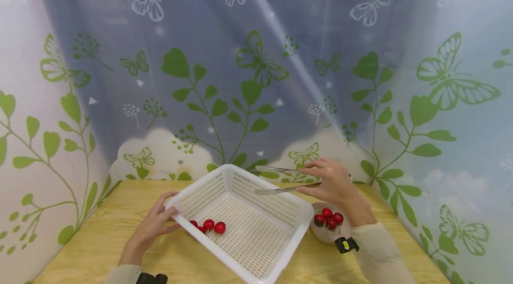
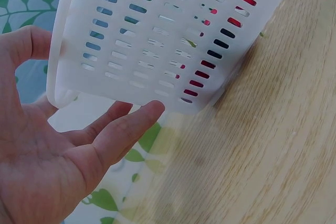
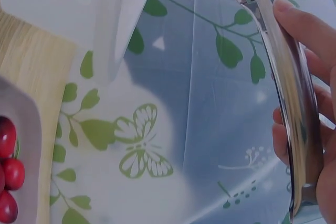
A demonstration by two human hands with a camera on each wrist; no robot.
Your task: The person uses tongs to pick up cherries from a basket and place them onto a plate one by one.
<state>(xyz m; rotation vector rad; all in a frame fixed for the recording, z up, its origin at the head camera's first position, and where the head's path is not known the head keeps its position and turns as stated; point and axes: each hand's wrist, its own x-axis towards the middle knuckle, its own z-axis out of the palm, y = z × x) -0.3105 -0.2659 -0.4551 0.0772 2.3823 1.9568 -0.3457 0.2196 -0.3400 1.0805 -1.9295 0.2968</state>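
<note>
A white perforated plastic basket [image 1: 256, 237] sits on the wooden table, turned at an angle. Several red cherries [image 1: 219, 228] lie inside it against the wall nearest my left hand [image 1: 150, 226]. That hand grips the basket's left corner; the left wrist view shows the thumb at the rim and fingers below, against the wall [image 2: 126, 72]. Above the basket's far right side, my right hand [image 1: 330, 181] holds metal tongs [image 1: 276, 190], their arms spread with nothing between the tips. Several more cherries [image 1: 331, 223] lie in a shallow pale dish [image 1: 326, 236] to the basket's right.
The wooden table [image 1: 188, 261] ends at a hanging curtain [image 1: 208, 97] printed with leaves and butterflies, which also closes off both sides. Under my right forearm, the dish stands close to the basket's right corner.
</note>
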